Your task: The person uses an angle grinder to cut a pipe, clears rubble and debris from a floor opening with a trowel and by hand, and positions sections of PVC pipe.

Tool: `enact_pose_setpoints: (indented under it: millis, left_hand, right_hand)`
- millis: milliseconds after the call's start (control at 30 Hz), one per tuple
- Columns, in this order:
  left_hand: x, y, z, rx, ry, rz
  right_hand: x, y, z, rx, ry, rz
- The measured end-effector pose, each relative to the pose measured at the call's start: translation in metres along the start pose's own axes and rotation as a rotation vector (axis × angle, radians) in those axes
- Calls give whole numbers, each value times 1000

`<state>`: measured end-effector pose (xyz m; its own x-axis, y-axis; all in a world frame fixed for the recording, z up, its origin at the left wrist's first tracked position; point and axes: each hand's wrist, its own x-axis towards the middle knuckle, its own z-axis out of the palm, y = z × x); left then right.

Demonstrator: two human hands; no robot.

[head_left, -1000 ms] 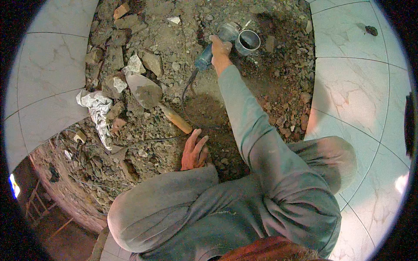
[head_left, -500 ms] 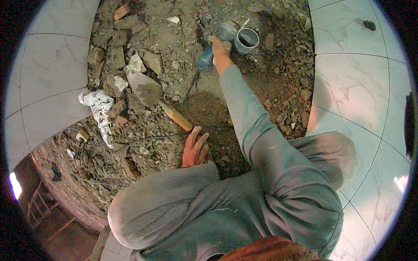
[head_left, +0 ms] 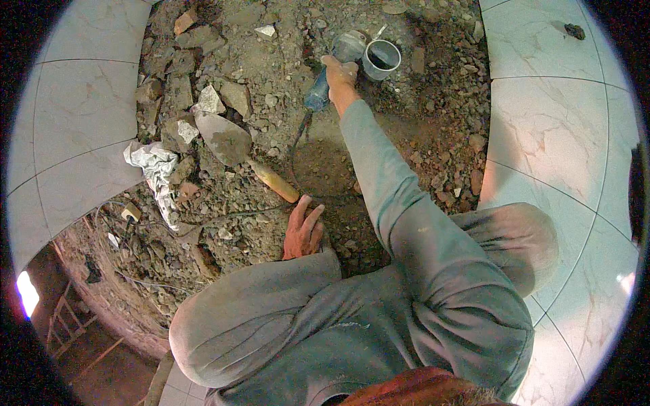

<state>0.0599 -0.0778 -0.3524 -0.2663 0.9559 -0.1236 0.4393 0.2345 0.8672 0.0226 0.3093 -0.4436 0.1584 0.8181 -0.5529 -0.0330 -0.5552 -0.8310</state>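
My right hand [head_left: 342, 78] reaches far forward and closes around a blue angle grinder [head_left: 317, 93]. A blurred, round greyish disc [head_left: 349, 47] shows at its far end. Touching or just beside that disc stands a clear plastic cup [head_left: 382, 59] with dark contents. My left hand [head_left: 304, 230] is low in front of my bent knee, fingers stretched out and apart, holding nothing. Its fingertips come close to the wooden handle of a trowel [head_left: 227, 139], whose blade lies on the rubble. A dark cord [head_left: 294, 152] trails from the grinder.
Broken stones [head_left: 235, 98] and loose soil cover the ground. A crumpled white bag [head_left: 154, 169] lies at the left, above a plug [head_left: 131, 213] and its thin cable. Pale marbled tiles [head_left: 548, 122] border the rubble on both sides. A lower area with railings [head_left: 68, 318] shows at lower left.
The view has shifted very slightly. Both hands, the grinder, cup and trowel keep practically the same places.
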Motion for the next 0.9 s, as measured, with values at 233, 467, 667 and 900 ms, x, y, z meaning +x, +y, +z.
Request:
enact_pose_setpoints:
  millis: [233,467,667,900]
  left_hand:
    - [4,7,-7,91,-25,36]
    - [-1,3,-6,60,-8,15]
    - [1,3,-6,37,-27,6]
    - [4,9,-8,16,-16,15]
  right_hand:
    - [2,-7,-2,-8,-36,104]
    - [-9,-4,5,-53,27,48]
    - [5,5,-4,-54,-104,31]
    - [-2,7,-4,-31,-1,11]
